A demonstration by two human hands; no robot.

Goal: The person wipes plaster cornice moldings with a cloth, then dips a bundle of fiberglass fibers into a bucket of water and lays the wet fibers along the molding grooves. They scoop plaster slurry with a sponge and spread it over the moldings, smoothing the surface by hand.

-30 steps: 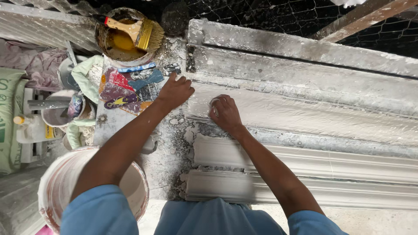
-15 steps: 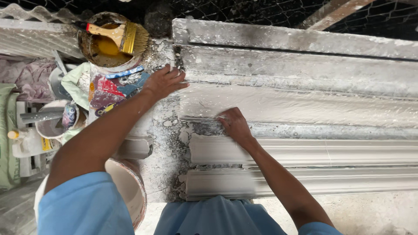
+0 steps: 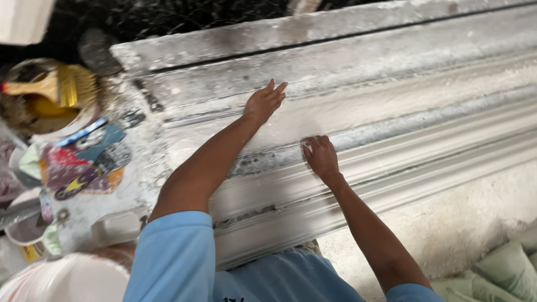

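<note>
Pressing left hand [image 3: 264, 103] spread on plaster moulding [image 3: 391, 140]; right hand [image 3: 320, 156] — fingers curled — rubbing groove.

Even, soft daylight fills the scene, with no hard glare. The white moulding [image 3: 391, 128] beyond the fingers of the left hand [image 3: 263, 103] is bright and a little washed out, its fine texture lost in places. Thin soft shadows lie in the grooves just past the fingertips of the right hand [image 3: 320, 156]. Above the left fingers the background is dark, almost black. The brush [image 3: 53, 86], well left of the fingers, looks slightly soft, and a pale blurred shape fills the top left corner. Straight edges slant across the frame; slight smearing shows near the borders.
</note>
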